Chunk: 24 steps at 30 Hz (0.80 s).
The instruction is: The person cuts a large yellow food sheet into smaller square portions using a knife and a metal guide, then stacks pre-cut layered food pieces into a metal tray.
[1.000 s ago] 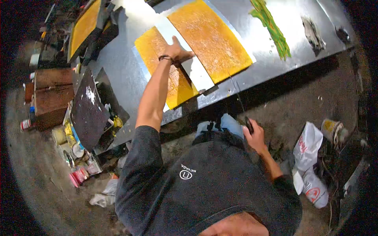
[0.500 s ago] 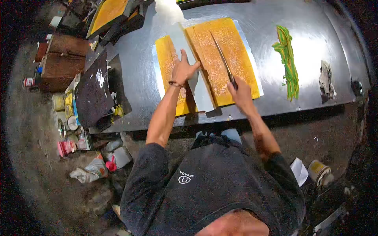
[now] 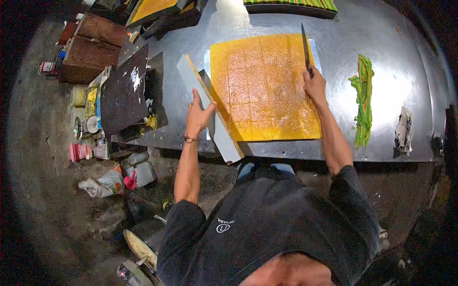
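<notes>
holding: my right hand (image 3: 315,86) is closed round the handle of the knife (image 3: 304,42), its blade pointing away from me.
white board: my left hand (image 3: 198,115) is on it, thumb spread from the fingers; the white board (image 3: 226,143) slants beside the slab's left side.
yellow slab: the yellow slab (image 3: 260,81), marked with lines, lies on the metal table (image 3: 334,52).
green strip: the green strip (image 3: 364,100) lies right of the slab.

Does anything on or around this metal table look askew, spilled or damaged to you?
The pale board in the left hand slants against the yellow slab's straight side. A crumpled grey scrap near the right end of the table looks stray. The dark sheet has ragged white patches, perhaps wear or splashes.
</notes>
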Available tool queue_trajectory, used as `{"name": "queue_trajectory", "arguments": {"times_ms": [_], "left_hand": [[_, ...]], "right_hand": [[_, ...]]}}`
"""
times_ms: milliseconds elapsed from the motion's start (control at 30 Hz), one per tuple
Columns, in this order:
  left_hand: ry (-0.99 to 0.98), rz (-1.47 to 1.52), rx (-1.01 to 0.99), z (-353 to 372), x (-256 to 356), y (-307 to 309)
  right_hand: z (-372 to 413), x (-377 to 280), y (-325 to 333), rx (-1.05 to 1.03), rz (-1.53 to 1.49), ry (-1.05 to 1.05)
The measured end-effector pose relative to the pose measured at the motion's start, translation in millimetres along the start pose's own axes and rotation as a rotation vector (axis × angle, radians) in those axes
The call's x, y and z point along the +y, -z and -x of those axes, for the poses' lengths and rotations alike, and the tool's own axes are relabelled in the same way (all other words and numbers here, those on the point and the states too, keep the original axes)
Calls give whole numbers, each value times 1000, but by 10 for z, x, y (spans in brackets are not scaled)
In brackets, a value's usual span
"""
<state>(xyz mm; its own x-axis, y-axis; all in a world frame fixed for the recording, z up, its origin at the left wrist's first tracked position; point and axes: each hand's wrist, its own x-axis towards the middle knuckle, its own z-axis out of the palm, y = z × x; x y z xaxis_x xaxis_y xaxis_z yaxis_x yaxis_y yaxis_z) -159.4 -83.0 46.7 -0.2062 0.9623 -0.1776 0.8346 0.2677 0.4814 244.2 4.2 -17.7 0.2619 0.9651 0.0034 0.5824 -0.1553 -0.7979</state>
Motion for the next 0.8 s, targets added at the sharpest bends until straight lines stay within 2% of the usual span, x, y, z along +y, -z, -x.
{"name": "queue_trajectory", "arguments": {"times_ms": [133,167,200,267,367,500,600,667,733,800], "left_hand": [[37,36,-14,88,14,122],[44,34,-2,97,-22,139],[38,14,-2,85,-62,129],[32,-7,2,98,-145,120],[30,29,-10,206,-197,204],[123,59,-69,467,-262,426],[165,14,-71,601,-464,505],[139,2,-31,670,-633,534],[164,-19,-48,703,-758,585],[78,-20,31,699,-932,593]], "right_hand": [[218,-201,-242,60,99,160],[259,-280,-314,-60,56,107],[299,-391,-428,-64,49,118],[392,-569,-661,-202,-60,176],[450,-978,-1000,-302,-29,224],[445,-1219,-1587,-312,16,137],[537,-1265,-1970,-257,46,198],[750,-1527,-1870,-313,-39,129],[935,-1653,-1812,-704,-7,344],[1122,-1649,-1799,-674,41,406]]}}
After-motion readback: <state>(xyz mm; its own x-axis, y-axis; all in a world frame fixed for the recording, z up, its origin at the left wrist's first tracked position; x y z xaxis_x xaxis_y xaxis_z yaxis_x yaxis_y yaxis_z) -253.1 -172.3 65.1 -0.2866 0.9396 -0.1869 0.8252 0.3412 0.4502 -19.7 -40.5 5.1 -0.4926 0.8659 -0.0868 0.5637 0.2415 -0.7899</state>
